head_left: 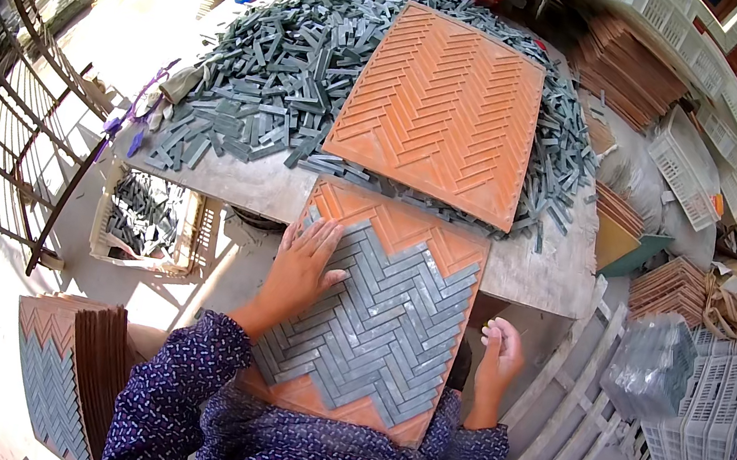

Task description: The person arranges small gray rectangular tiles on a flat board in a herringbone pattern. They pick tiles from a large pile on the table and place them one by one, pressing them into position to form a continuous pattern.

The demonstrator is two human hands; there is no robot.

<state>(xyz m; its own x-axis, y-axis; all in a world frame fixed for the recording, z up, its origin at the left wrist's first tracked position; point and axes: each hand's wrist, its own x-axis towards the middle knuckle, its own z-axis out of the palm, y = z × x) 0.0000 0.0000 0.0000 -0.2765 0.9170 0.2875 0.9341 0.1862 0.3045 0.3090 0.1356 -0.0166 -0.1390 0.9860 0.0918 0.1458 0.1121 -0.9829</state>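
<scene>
An orange mould tray (300, 392) with herringbone grooves leans from my lap to the table's front edge. Grey-green strip tiles (384, 312) fill its middle in a zigzag pattern. Bare orange grooves show along its top and bottom ends. My left hand (303, 263) lies flat on the tiles at the tray's left side, fingers stretched out. Beyond the right edge, off the tray, my right hand (500, 360) is raised with its fingers curled in toward the thumb. Whatever its fingertips hold, if anything, is too small to make out.
A second orange mould tray (444, 110), unfilled, rests on a heap of loose strip tiles (288, 68) covering the table (539, 270). A crate (148, 221) of tiles stands at left, above stacked filled trays (62, 373). A pallet (560, 402) and white crates (702, 407) stand at right.
</scene>
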